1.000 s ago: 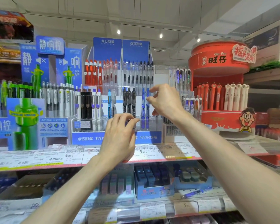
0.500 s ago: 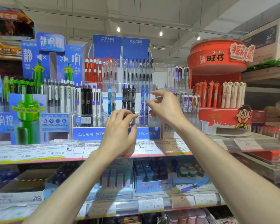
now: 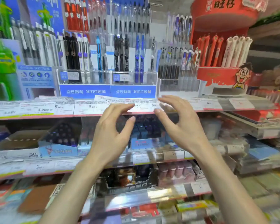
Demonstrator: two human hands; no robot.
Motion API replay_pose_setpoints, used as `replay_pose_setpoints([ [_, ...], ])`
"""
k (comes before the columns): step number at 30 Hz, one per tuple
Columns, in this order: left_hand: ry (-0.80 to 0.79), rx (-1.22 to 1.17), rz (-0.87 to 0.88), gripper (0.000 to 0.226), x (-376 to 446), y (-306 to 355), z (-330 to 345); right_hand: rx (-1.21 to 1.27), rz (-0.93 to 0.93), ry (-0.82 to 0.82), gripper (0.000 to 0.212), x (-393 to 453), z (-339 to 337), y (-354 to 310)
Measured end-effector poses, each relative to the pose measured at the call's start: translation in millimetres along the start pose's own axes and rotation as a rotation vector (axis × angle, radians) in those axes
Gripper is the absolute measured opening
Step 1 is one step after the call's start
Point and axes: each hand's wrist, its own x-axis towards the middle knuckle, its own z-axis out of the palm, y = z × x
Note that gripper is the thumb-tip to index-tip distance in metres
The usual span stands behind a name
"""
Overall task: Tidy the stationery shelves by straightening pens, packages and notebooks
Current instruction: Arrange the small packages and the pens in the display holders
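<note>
Head cam: both hands just dropped from the upright pens [image 3: 120,52] to the shelf below. Left hand [image 3: 111,135] and right hand [image 3: 183,126] hover with fingers loosely spread, holding nothing, over the blue pen box [image 3: 144,139]. Guessing that's next.

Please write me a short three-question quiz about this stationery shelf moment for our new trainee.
1. True or false: the left hand grips a pen.
2. Multiple choice: the two blue pens in the clear pen holder stand (A) left of the black pens, (B) right of them, (C) on the shelf below.
3. Fill in: the right hand hovers with its fingers spread in front of the strip of ____ on the shelf edge.

Key
1. False: both hands are open and hold nothing.
2. B.
3. Price labels.
</note>
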Motion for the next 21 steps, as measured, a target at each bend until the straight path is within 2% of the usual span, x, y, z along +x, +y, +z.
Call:
replay_pose_setpoints([
  [3, 0.004, -0.01, -0.025, 0.029, -39.5, -10.0, 8.6, -0.031, 0.069, -0.024, 0.039, -56.8, 11.6, 18.6],
  [5, -0.025, -0.058, -0.131, 0.028, -69.4, -23.2, 17.8, -0.033, 0.152, -0.059, 0.041, -98.3, 21.1, 34.1],
  [10, -0.107, -0.092, -0.445, 0.023, -144.0, -57.7, 43.8, -0.014, 0.495, -0.139, 0.038, -184.8, 33.5, 77.8],
  [13, -0.136, -0.115, -0.57, 0.026, -168.9, -59.3, 57.0, -0.03, 0.6, -0.169, 0.035, -209.8, 28.1, 99.8],
  [17, -0.151, -0.008, -0.562, 0.025, -166.1, -54.8, 72.2, -0.054, 0.657, -0.124, 0.035, -210.0, 12.8, 129.7],
  [21, -0.109, 0.069, -0.496, 0.027, -144.6, -49.3, 90.6, -0.099, 0.605, -0.051, 0.034, -186.0, -4.9, 161.3],
])
